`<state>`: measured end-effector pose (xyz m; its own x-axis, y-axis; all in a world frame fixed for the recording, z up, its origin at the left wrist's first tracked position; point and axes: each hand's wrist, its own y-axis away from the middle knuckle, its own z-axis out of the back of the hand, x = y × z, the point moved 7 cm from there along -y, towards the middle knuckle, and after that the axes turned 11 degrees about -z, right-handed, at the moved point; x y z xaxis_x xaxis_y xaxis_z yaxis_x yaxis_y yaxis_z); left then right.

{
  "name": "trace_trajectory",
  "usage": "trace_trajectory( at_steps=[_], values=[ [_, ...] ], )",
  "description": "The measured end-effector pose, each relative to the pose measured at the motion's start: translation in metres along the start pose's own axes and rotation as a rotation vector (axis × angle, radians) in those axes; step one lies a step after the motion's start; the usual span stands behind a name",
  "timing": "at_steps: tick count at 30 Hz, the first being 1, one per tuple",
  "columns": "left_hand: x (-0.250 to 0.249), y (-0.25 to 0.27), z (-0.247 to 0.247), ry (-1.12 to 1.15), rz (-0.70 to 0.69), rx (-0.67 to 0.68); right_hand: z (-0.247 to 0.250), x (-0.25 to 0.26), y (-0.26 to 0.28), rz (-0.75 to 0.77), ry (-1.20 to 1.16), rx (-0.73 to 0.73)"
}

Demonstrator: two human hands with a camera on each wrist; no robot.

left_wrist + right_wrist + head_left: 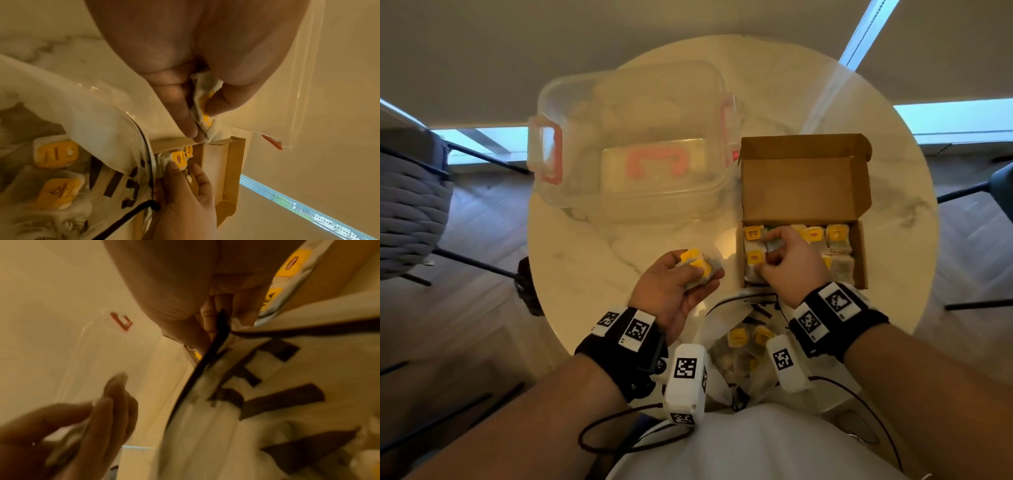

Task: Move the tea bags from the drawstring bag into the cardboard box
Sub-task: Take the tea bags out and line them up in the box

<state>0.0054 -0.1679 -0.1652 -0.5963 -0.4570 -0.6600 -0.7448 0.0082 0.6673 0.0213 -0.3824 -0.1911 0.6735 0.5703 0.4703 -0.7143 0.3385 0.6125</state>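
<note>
The open cardboard box (859, 253) sits at the table's right and holds several yellow-tagged tea bags (837, 236). My right hand (768, 253) reaches into the box's left end and pinches a tea bag (774, 244) there. To the left of the box, my left hand (698, 274) is raised palm-up and grips a small stack of tea bags (697, 265), which also shows as the held stack (202, 105) in the left wrist view. The white drawstring bag (736, 356) lies open at the near edge between my wrists, with more tea bags (55, 152) inside.
A clear plastic container (633, 144) with pink latches stands at the back left of the round marble table (592, 246). Chairs stand left (410, 205) and right of the table. The bag's black cord (127, 216) trails toward my lap.
</note>
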Motion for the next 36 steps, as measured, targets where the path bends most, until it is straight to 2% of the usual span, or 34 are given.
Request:
trace_trajectory(
  at_steps=[6, 10, 14, 16, 18, 19, 21, 23, 27, 31, 36],
  values=[
    [0.013, 0.004, 0.006, -0.049, 0.036, 0.022, -0.005, 0.004, 0.007, 0.127, 0.108, -0.095],
    [0.018, 0.003, 0.012, -0.188, 0.023, -0.005, -0.001, 0.006, 0.013, 0.256, 0.197, -0.161],
    [0.020, 0.003, 0.007, -0.167, 0.007, -0.006, -0.017, -0.001, 0.012, 0.260, 0.396, 0.002],
    [0.021, 0.003, -0.001, -0.147, -0.008, 0.011, -0.011, 0.001, 0.014, 0.262, 0.383, -0.002],
    [0.021, 0.001, -0.009, -0.121, -0.020, 0.029, 0.002, 0.007, 0.020, 0.304, 0.245, -0.023],
    [0.021, 0.001, -0.014, -0.105, -0.023, 0.038, 0.009, 0.009, 0.025, 0.309, 0.118, 0.012],
    [0.022, 0.000, -0.022, -0.086, -0.020, 0.061, 0.017, 0.015, 0.036, 0.278, -0.167, 0.156],
    [0.023, 0.001, -0.030, -0.102, -0.012, 0.095, 0.018, 0.017, 0.042, 0.255, -0.330, 0.253],
    [0.022, 0.003, -0.037, -0.147, -0.003, 0.129, 0.021, 0.009, 0.034, 0.155, -0.518, 0.227],
    [0.020, 0.000, -0.028, -0.131, -0.001, 0.077, 0.026, 0.001, 0.028, 0.045, -0.694, 0.250],
    [0.018, -0.005, -0.011, -0.136, -0.002, 0.026, 0.028, -0.012, 0.009, -0.060, -0.660, 0.135]
  ],
)
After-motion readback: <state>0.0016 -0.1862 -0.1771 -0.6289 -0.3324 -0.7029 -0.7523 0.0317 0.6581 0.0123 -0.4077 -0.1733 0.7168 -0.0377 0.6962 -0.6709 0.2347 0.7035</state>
